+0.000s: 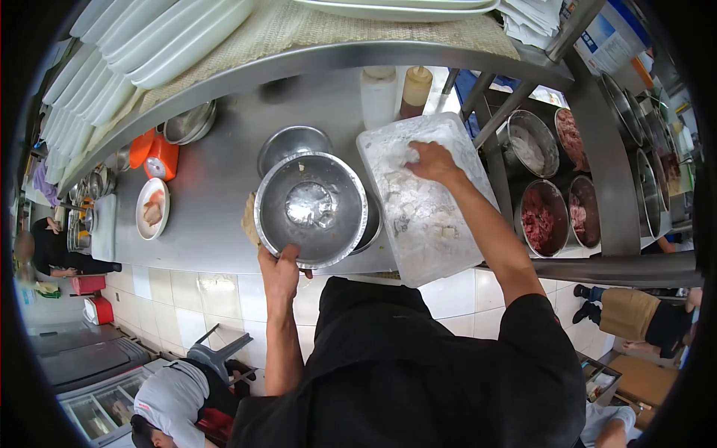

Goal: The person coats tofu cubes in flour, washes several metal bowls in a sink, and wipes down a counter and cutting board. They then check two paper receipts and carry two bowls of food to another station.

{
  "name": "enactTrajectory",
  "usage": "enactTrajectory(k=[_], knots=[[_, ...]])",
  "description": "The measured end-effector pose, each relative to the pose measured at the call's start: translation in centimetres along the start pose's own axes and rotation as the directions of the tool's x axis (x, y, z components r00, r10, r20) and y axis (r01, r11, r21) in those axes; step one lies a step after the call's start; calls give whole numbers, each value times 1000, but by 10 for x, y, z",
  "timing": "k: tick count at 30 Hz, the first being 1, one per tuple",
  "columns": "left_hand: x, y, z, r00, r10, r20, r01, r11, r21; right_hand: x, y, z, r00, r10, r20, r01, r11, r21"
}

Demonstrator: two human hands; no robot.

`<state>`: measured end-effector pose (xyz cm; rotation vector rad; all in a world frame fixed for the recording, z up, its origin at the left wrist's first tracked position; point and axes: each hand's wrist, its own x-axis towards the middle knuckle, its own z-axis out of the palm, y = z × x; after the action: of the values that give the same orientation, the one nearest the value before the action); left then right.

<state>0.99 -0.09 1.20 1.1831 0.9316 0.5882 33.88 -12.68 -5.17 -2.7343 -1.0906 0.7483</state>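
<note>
My left hand grips the near rim of a steel bowl, its thumb on the inside. A little clear liquid or shine shows at the bowl's bottom. Another round steel dish sits behind it, and part of a further bowl shows under its right side. My right hand reaches into a white tray coated with white powder, over whitish lumps. Its fingers are spread apart on the powder, with nothing visible in them.
An orange scale and a white dish with pale meat stand left. Two bottles stand behind the tray. Metal pots of meat are at right. A shelf edge crosses above. Other people are around.
</note>
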Motion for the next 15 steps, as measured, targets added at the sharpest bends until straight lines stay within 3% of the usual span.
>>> enactTrajectory(k=[2,4,5,7,8,10,15], knots=[[3,-1,1,1000,5,1,-5,1000,2,-1,4,-6,998,54,42,-55,998,34],[4,-2,1,1000,-5,10,5,1000,9,-11,8,5,979,-202,4,200,966,-162],[6,-2,1,1000,-12,17,12,1000,20,-8,11,15,964,-256,77,263,959,-103],[8,-3,1,999,-21,39,20,999,34,-24,-14,9,945,-292,145,323,896,-304],[8,-4,1,998,-31,53,28,998,48,-18,-14,13,947,-287,145,318,899,-300],[9,-3,2,999,-27,47,25,998,52,-4,-18,17,887,-326,328,407,887,-217],[13,1,10,992,-30,120,25,999,44,-27,-32,23,897,-373,236,431,854,-291]])
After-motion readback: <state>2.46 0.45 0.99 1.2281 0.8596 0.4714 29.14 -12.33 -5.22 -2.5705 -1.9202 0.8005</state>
